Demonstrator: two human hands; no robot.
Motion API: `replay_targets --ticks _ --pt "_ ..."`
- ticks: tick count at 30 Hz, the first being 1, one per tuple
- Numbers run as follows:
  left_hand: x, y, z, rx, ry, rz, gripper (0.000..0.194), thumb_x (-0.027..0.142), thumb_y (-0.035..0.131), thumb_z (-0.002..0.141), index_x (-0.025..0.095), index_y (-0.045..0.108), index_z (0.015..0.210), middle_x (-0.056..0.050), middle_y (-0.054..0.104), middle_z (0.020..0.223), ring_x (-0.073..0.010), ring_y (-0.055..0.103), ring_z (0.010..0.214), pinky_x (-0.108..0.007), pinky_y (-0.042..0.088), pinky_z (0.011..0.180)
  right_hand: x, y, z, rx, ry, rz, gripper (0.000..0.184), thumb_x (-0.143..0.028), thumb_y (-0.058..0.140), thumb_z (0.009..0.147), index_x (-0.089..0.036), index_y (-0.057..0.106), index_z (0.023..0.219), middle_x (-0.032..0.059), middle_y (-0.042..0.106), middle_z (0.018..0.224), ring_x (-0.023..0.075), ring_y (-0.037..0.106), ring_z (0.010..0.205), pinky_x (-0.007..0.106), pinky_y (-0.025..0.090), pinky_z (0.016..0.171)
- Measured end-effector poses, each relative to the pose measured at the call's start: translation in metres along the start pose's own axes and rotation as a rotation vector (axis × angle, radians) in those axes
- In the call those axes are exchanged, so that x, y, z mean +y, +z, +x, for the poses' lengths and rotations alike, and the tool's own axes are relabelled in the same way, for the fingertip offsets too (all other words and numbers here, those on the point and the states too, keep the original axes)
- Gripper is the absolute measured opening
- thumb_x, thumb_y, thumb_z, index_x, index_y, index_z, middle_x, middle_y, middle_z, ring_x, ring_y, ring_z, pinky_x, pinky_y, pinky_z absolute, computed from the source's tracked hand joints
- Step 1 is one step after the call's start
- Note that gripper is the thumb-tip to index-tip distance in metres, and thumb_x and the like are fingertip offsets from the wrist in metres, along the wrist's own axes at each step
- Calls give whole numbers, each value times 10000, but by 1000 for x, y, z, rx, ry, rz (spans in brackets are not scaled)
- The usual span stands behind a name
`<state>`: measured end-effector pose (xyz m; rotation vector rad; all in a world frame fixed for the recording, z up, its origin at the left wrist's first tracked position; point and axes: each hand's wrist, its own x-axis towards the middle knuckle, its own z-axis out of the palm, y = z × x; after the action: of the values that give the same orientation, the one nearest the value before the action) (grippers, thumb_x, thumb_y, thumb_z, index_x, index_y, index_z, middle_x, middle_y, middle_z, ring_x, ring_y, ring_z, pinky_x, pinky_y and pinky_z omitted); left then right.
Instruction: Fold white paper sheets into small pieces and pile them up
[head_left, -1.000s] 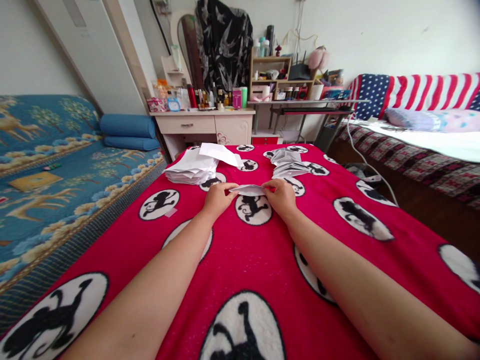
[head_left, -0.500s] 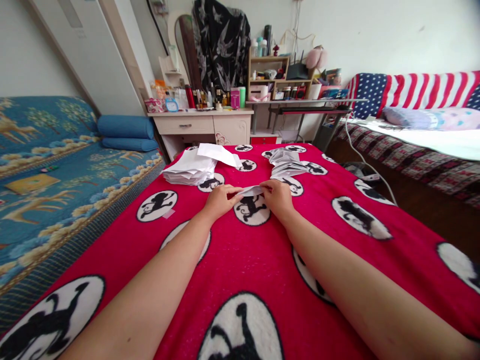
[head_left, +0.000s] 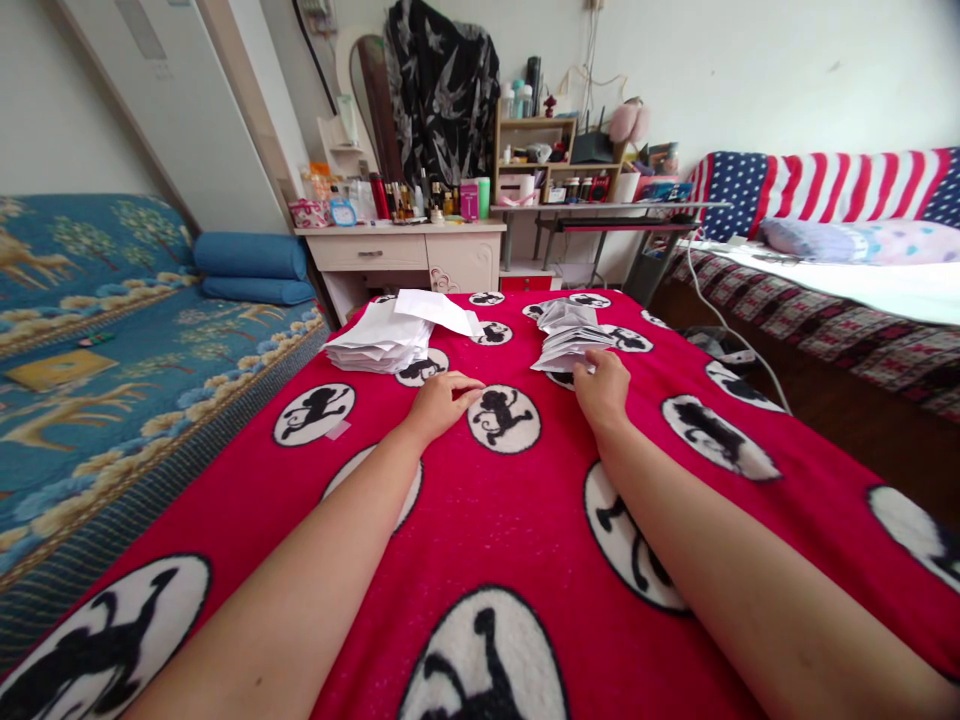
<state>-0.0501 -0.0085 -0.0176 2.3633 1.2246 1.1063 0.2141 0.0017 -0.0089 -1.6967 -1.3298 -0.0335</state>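
My right hand (head_left: 604, 388) is at the near edge of a fanned pile of folded white papers (head_left: 570, 335). Its thumb and fingers pinch the edge of the front folded paper (head_left: 559, 361), which lies against the pile. Some of that paper is hidden by the fingers. My left hand (head_left: 442, 405) rests low over the red cloth, fingers stretched out with nothing in them, beside a printed white oval. Farther left stands a thick stack of flat white papers (head_left: 379, 340), its top sheet (head_left: 435, 308) lying askew and jutting out to the right.
A red blanket (head_left: 480, 530) with monkey prints covers the table. One small translucent scrap (head_left: 337, 430) lies on its left part. Beyond the far edge are a cream dresser (head_left: 390, 250) and a desk; a blue sofa (head_left: 150, 340) is left, a bed (head_left: 847, 280) right.
My right hand has moved right, carrying the folded paper from between both hands to the front of the right pile. My left hand has let go of it and stays in place.
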Motion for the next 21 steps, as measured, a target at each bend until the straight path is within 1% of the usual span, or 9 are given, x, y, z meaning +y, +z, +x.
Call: replay_targets --ticks 6,13,15,19,21 --pt "-1 0 0 -4 -20 -10 173 255 610 846 207 754 928 -44 744 955 -178 673 888 -314 507 865 10 -1 5 -11 2 -53 401 -205 480 750 -78 692 1066 190 660 1151 291 593 1055 414 450 942" --pt "-3 2 0 -4 -7 -8 165 243 612 843 197 755 911 -50 744 942 -179 671 881 -317 507 854 11 6 11 -12 -100 -17 438 -197 496 723 -48 652 1104 205 627 1198 278 560 1118 391 420 990" --pt "-3 2 0 0 -8 -9 162 241 615 841 192 755 906 -51 744 936 -178 672 875 -318 506 850 12 7 13 -38 -96 -35 420 -202 512 711 -47 655 1073 212 632 1174 290 558 1108 401 422 978" --pt "-3 1 0 3 -10 -15 159 241 618 838 191 754 902 -49 743 933 -177 670 868 -317 506 845 14 8 14 -126 -66 -77 336 -229 536 688 -74 675 952 204 660 1048 307 577 996 422 449 898" --pt "-3 1 0 2 -12 -14 155 239 619 836 198 755 901 -45 743 937 -176 670 871 -316 505 848 14 9 14 -119 -67 -63 346 -240 534 691 -89 672 970 194 659 1061 308 574 1005 428 446 903"
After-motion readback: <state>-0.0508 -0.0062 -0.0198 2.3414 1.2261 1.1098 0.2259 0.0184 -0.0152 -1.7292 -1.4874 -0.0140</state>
